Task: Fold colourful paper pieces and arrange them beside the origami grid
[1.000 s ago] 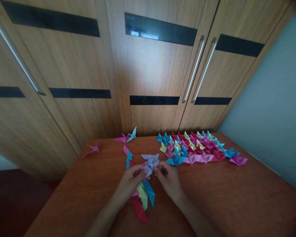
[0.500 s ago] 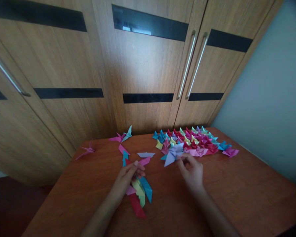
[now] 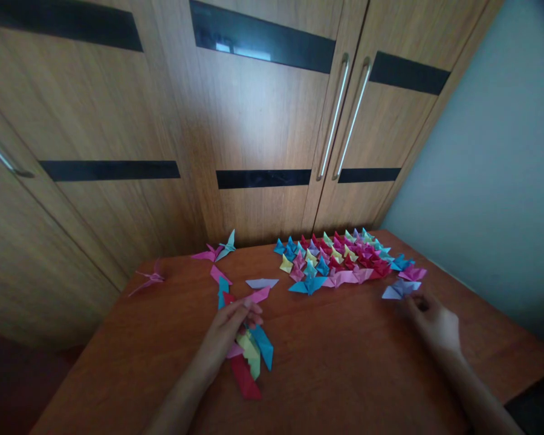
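A lavender origami crane (image 3: pixel 399 290) with spread wings is at the right front of the crane rows, just above or on the tabletop. My right hand (image 3: pixel 433 323) pinches its near edge between thumb and fingers. Thumb and fingers pressed together, my left hand (image 3: pixel 233 323) hovers over a loose pile of folded paper pieces; whether it holds anything is hidden. Around it lie a red folded strip (image 3: pixel 245 377), a yellow-green piece (image 3: pixel 250 353), a blue piece (image 3: pixel 263 345) and a pink piece (image 3: pixel 258 295). A flat lavender piece (image 3: pixel 262 283) rests farther back.
Rows of colourful paper cranes (image 3: pixel 344 260) fill the back right of the brown table (image 3: pixel 335 368), a blue crane (image 3: pixel 307 285) at their front left. Pink (image 3: pixel 150 278) and pale blue cranes (image 3: pixel 227 244) sit back left. A wooden wardrobe (image 3: pixel 258 121) stands behind.
My right hand has carried the lavender crane rightward, from the front left of the rows to their front right. My left hand stays over the pile. The view has shifted slightly.
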{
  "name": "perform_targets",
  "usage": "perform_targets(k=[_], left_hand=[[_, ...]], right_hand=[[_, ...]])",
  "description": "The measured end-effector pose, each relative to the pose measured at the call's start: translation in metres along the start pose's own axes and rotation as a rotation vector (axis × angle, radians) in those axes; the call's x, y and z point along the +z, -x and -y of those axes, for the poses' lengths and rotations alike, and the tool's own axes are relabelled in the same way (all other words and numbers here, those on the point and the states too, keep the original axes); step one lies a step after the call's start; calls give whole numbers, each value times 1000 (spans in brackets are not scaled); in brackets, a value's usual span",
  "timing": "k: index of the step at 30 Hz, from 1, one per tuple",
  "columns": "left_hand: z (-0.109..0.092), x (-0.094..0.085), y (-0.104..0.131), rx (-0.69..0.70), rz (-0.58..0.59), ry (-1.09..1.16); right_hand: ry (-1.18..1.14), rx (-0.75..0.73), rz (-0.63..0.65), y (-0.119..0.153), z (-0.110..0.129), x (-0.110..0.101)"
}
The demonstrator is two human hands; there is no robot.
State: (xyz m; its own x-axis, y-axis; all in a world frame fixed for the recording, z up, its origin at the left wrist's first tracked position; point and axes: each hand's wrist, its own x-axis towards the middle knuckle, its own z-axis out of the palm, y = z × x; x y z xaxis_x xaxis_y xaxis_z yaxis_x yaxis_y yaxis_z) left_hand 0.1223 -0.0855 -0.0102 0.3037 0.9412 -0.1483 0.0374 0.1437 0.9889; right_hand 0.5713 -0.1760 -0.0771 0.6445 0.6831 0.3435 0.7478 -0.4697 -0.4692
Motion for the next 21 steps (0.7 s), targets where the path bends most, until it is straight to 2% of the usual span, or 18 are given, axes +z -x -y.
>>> perform_targets(k=[12,21], left_hand=[[4,-4,-2,-9,17,-29],[3,-4,-1,-25,18,-3]], right_hand=[[92,-20,25,-16,4,24],[98,-2,39,-22,7,26]])
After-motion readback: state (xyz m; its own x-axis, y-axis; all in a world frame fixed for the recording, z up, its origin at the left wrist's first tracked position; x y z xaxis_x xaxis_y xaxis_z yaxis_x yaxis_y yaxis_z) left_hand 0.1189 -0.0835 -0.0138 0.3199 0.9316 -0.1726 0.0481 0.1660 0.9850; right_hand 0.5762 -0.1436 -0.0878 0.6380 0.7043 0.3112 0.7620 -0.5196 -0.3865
